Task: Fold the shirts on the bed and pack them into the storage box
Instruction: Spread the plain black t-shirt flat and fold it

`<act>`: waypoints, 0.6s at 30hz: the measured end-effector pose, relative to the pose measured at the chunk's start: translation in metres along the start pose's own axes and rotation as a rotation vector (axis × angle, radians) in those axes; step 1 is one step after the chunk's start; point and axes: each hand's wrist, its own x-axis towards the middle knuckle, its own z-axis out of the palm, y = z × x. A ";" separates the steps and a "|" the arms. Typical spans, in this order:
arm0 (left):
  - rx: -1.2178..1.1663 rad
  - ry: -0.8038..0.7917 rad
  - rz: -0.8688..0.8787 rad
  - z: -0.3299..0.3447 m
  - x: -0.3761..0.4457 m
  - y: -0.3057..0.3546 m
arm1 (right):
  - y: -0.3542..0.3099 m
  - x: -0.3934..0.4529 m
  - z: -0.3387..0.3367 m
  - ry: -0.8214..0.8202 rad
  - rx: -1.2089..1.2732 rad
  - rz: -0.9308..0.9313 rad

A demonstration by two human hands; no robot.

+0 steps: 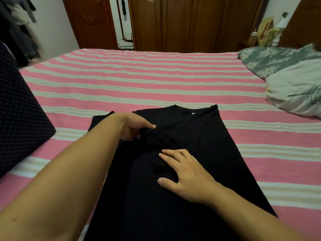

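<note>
A black shirt [199, 136] lies flat on the pink and white striped bed [139, 80], collar away from me, its right sleeve folded in over the body. My left hand [132, 126] pinches a raised fold of the black cloth near the left shoulder. My right hand [182, 169] lies on the middle of the shirt and grips a bunched fold of cloth between thumb and fingers. At the left edge of the bed stands the dark dotted storage box [19, 119], only partly in view.
A grey floral pillow [271, 61] and a white crumpled quilt [295, 91] lie at the bed's right end. Brown wooden wardrobe doors [191, 23] stand behind the bed. Clothes hang at the far left [17, 23].
</note>
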 end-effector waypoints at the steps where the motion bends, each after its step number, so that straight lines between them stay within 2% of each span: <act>1: 0.057 0.036 -0.012 0.000 0.002 0.003 | 0.001 0.000 0.001 0.015 -0.001 -0.004; 3: 0.138 0.079 -0.040 0.001 0.004 0.009 | 0.001 0.000 0.002 0.029 -0.008 -0.010; 5: 0.123 0.076 -0.025 -0.001 0.004 0.014 | 0.002 -0.001 0.004 0.040 0.005 -0.011; 10: -0.197 0.169 0.058 -0.020 0.012 -0.003 | 0.005 0.000 0.007 0.068 0.030 -0.010; 14: -0.239 0.250 0.155 -0.018 0.024 -0.026 | 0.005 -0.004 0.007 0.087 0.092 0.013; 16: -0.220 0.323 0.209 -0.012 0.029 -0.031 | -0.001 -0.006 0.003 0.097 0.026 -0.008; 18: -0.197 0.431 0.227 -0.006 0.029 -0.030 | -0.013 -0.001 -0.004 0.124 -0.196 -0.065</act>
